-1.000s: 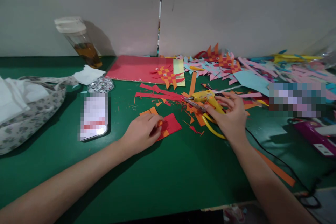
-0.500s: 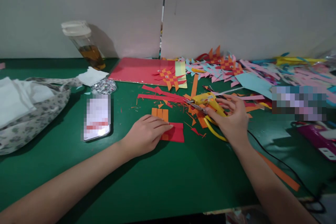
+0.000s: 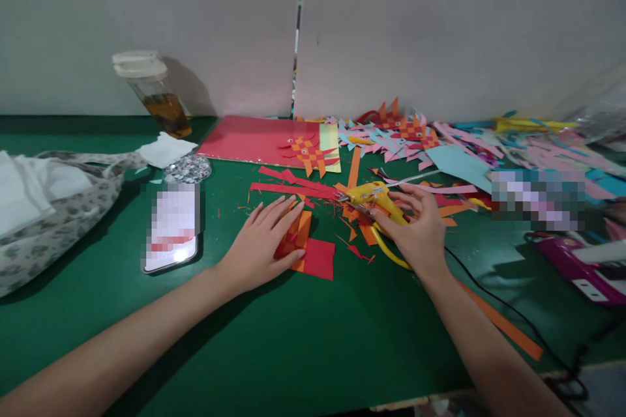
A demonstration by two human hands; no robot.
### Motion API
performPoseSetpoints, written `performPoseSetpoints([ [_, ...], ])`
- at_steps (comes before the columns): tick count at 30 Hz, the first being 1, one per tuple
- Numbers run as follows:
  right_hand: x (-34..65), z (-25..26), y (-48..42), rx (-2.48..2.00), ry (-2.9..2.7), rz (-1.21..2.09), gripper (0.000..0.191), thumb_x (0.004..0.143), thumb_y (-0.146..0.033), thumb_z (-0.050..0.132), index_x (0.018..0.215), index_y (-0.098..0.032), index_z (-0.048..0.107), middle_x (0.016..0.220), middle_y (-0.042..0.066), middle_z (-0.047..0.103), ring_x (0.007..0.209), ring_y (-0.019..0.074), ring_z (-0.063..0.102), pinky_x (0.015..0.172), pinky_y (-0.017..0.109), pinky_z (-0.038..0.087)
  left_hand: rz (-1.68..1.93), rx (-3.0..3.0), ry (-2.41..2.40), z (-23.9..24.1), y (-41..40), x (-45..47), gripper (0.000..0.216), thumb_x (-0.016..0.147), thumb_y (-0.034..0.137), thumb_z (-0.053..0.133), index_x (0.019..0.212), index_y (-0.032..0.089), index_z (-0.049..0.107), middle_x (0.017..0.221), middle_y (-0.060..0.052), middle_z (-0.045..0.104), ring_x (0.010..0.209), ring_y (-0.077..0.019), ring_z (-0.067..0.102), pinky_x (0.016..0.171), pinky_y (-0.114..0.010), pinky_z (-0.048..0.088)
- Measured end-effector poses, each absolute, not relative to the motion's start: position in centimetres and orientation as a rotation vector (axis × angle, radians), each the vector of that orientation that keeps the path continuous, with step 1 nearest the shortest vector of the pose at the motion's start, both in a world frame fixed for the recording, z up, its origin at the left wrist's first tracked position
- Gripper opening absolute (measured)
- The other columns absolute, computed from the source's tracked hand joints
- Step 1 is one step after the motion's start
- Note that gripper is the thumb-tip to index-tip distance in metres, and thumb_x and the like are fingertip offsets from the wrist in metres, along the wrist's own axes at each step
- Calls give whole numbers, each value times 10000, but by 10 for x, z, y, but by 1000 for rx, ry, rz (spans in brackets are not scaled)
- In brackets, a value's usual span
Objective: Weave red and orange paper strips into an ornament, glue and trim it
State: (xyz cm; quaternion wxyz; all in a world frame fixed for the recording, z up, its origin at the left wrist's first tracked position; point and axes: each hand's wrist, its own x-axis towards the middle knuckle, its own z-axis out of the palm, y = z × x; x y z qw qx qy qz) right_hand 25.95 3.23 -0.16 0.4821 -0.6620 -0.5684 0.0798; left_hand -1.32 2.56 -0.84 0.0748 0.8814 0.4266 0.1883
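paper (image 3: 320,260) lies under the left grip (image 3: 264,244)

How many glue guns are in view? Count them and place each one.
1: the yellow glue gun is among orange and red paper scraps, at the person's right hand. Others could be hidden under the paper heap at back right.

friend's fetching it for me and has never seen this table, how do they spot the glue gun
On the green table, find the person's right hand with orange and red paper scraps beside it. The yellow glue gun is among them, its nozzle pointing to the picture's left. A pale, thin stick juts from its back, unlike the yellow-handled scissors right beside it.
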Motion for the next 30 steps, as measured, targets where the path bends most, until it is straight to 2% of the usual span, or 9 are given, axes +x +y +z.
performPoseSetpoints([
  [9,259,-1,32,-1621,-1393,211,606,580,-392,721,1096,-214,459,987,69,642,851,203,603,760,392,489,428,2623,1274,-12,26,-13,650,839,520,391,1397,240,207,1449,-77,281,1330,-258,235,1082,-509,153],
  [17,258,0,31,-1661,-1374,219,607,576,-394,720,1098,-224,460,991,60,641,840,193,598,742,382,488,448,2576,1243,-11,28,-13,527,834,504,419,1302,266,378,1429,-58,320,1314,-265,267,1080,-530,152],
  [22,257,1,30,-1649,-1396,196,592,585,-402,710,1095,-230,465,979,58,645,829,198,605,715,386,499,560,2583,1217,-9,28,-12,337,806,453,501,1065,239,519,1327,-69,439,1232,-253,381,1052,-540,209],
  [25,258,0,30,-1635,-1406,185,586,589,-410,704,1093,-226,469,976,61,647,822,199,608,712,392,505,617,2619,1183,-8,27,-11,227,799,406,532,930,221,531,1222,-62,517,1157,-236,447,1026,-543,247],
  [30,257,-1,30,-1609,-1431,154,576,601,-406,696,1095,-221,467,973,66,644,819,195,608,715,390,512,682,2693,1154,-8,25,-11,186,790,365,560,902,216,551,1080,-55,575,1025,-213,517,955,-477,346],
])
